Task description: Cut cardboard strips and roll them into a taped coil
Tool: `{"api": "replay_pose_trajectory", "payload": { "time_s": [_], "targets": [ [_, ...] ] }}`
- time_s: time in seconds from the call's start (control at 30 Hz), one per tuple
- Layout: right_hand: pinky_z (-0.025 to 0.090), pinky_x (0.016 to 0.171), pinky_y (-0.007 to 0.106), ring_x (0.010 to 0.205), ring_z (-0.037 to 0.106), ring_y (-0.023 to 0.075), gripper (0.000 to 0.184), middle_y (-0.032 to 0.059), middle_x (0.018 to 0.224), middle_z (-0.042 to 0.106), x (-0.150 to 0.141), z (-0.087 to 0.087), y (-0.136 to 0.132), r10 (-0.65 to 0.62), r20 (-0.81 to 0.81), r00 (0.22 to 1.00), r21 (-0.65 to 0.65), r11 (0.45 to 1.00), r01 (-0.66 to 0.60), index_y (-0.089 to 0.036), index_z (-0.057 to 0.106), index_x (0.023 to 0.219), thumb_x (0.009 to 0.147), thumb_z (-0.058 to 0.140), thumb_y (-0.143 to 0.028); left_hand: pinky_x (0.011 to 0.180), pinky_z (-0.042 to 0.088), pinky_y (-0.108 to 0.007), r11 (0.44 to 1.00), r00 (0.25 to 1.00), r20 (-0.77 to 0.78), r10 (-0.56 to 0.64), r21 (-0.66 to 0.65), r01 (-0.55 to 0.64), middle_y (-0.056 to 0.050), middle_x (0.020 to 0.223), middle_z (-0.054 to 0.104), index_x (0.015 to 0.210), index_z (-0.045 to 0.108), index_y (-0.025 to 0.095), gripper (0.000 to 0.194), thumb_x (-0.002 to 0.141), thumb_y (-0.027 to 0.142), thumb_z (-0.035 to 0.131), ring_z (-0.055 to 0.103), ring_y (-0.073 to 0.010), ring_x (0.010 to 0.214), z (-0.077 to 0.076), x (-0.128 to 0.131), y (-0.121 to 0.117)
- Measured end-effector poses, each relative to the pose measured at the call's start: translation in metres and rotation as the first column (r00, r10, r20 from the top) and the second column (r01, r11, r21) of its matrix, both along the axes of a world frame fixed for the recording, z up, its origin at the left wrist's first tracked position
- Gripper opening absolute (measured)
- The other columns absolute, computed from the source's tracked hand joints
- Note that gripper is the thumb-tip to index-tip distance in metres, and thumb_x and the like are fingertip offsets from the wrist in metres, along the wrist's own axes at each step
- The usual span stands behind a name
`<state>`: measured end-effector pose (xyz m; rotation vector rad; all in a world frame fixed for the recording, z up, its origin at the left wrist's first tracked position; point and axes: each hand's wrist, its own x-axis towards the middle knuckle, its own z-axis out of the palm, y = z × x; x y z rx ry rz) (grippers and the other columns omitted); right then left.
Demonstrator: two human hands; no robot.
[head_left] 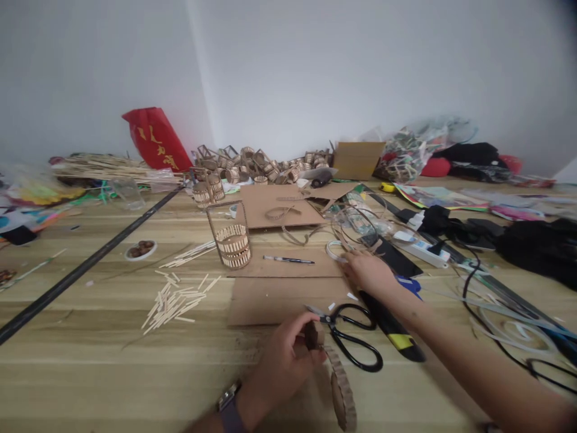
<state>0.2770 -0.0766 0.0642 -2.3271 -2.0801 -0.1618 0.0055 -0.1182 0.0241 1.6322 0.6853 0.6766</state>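
My left hand (286,355), with a watch on its wrist, pinches a corrugated cardboard strip (340,385); its upper end is bent over at the fingers and the lower part curls toward me. My right hand (367,270) reaches forward to a white tape ring (334,251). Its fingertips are at the ring's edge, blurred and partly hidden, so a grip cannot be made out. Black-handled scissors (354,337) lie partly open beside my left hand. Under my right forearm rests a black tool handle with a yellow band (396,337).
A small slatted basket with a tall handle (233,243) stands by a pen (288,260) on cardboard (265,297). Loose sticks (175,304) and a white dish of brown beads (141,249) lie left. Several baskets (270,165) are heaped behind. A power strip (421,249) sits right.
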Motion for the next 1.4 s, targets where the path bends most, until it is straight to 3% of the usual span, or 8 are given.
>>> {"api": "replay_pose_trajectory", "payload": {
  "time_s": [0.17, 0.3, 0.43, 0.5, 0.63, 0.83, 1.07, 1.4],
  "targets": [
    [0.046, 0.073, 0.034, 0.083, 0.068, 0.0276, 0.021, 0.0144, 0.087, 0.073, 0.008, -0.002, 0.029, -0.035, -0.105, 0.994, -0.018, 0.999, 0.034, -0.016, 0.068, 0.085, 0.087, 0.049, -0.025, 0.088, 0.049, -0.031, 0.996, 0.999, -0.042, 0.004, 0.089, 0.0, -0.006, 0.108, 0.068, 0.117, 0.065, 0.018, 0.048, 0.071, 0.014, 0.074, 0.063, -0.0218, 0.096, 0.007, 0.0, -0.002],
    [0.047, 0.069, 0.033, 0.08, 0.066, 0.026, 0.03, 0.0124, 0.086, 0.071, 0.002, 0.013, 0.02, 0.009, -0.227, 0.974, 0.038, 0.999, 0.0, -0.017, 0.064, 0.087, 0.089, 0.036, -0.028, 0.088, 0.05, -0.031, 0.992, 1.0, 0.005, -0.017, 0.123, 0.016, -0.009, 0.111, 0.066, 0.118, 0.065, 0.017, 0.048, 0.071, 0.018, 0.076, 0.063, -0.0226, 0.097, 0.01, -0.002, -0.002],
    [0.048, 0.067, 0.029, 0.072, 0.062, 0.0198, 0.022, 0.0028, 0.074, 0.066, -0.028, 0.035, -0.02, 0.249, -0.398, 0.883, -0.004, 0.962, -0.273, -0.022, 0.058, 0.077, 0.084, 0.04, -0.032, 0.096, 0.048, -0.033, 0.979, 0.994, 0.084, -0.072, 0.198, 0.054, -0.017, 0.149, 0.038, 0.122, 0.063, 0.016, 0.048, 0.077, 0.031, 0.073, 0.056, -0.0278, 0.118, 0.014, -0.007, -0.001],
    [0.049, 0.069, 0.029, 0.075, 0.062, 0.0195, 0.02, 0.0032, 0.079, 0.066, -0.047, 0.045, -0.04, 0.395, -0.528, 0.752, -0.041, 0.873, -0.487, -0.022, 0.058, 0.077, 0.084, 0.043, -0.032, 0.097, 0.048, -0.034, 0.967, 0.99, 0.072, -0.125, 0.23, 0.105, -0.016, 0.154, 0.029, 0.121, 0.065, 0.016, 0.049, 0.076, 0.035, 0.075, 0.056, -0.0284, 0.119, 0.018, -0.01, -0.001],
    [0.05, 0.073, 0.031, 0.08, 0.063, 0.0196, 0.022, 0.004, 0.081, 0.066, -0.065, 0.051, -0.055, 0.483, -0.624, 0.614, -0.002, 0.785, -0.619, -0.022, 0.06, 0.08, 0.09, 0.044, -0.033, 0.086, 0.052, -0.03, 0.942, 0.967, 0.012, -0.253, 0.233, 0.243, -0.012, 0.125, 0.056, 0.113, 0.071, 0.017, 0.051, 0.066, 0.034, 0.084, 0.062, -0.0221, 0.098, 0.026, -0.012, 0.0],
    [0.049, 0.097, 0.047, 0.116, 0.061, 0.0288, 0.043, 0.0109, 0.126, 0.065, -0.05, 0.027, -0.05, 0.455, -0.586, 0.671, 0.275, 0.89, -0.364, -0.027, 0.06, 0.121, 0.087, 0.056, -0.054, 0.075, 0.051, -0.026, 0.964, 0.979, -0.095, -0.18, 0.184, 0.195, -0.006, 0.101, 0.061, 0.112, 0.071, 0.017, 0.05, 0.065, 0.029, 0.085, 0.06, -0.0171, 0.082, 0.033, -0.011, -0.001],
    [0.054, 0.094, 0.044, 0.117, 0.061, 0.0278, 0.041, 0.0123, 0.126, 0.064, -0.064, 0.003, -0.066, 0.53, -0.412, 0.741, 0.445, 0.827, -0.344, -0.027, 0.061, 0.125, 0.089, 0.057, -0.046, 0.09, 0.048, -0.031, 0.929, 0.969, -0.196, -0.151, 0.308, 0.207, -0.008, 0.113, 0.06, 0.117, 0.068, 0.019, 0.053, 0.067, 0.03, 0.084, 0.06, -0.023, 0.098, 0.028, -0.009, 0.001],
    [0.056, 0.089, 0.039, 0.11, 0.066, 0.0242, 0.018, 0.0087, 0.118, 0.068, -0.074, -0.001, -0.074, 0.566, -0.392, 0.725, 0.553, 0.775, -0.307, -0.028, 0.066, 0.104, 0.088, 0.06, -0.03, 0.087, 0.047, -0.029, 0.924, 0.951, -0.274, -0.146, 0.306, 0.23, -0.005, 0.12, 0.06, 0.109, 0.067, 0.022, 0.041, 0.071, 0.031, 0.081, 0.06, -0.0234, 0.1, 0.027, -0.009, -0.003]
  ]
}}
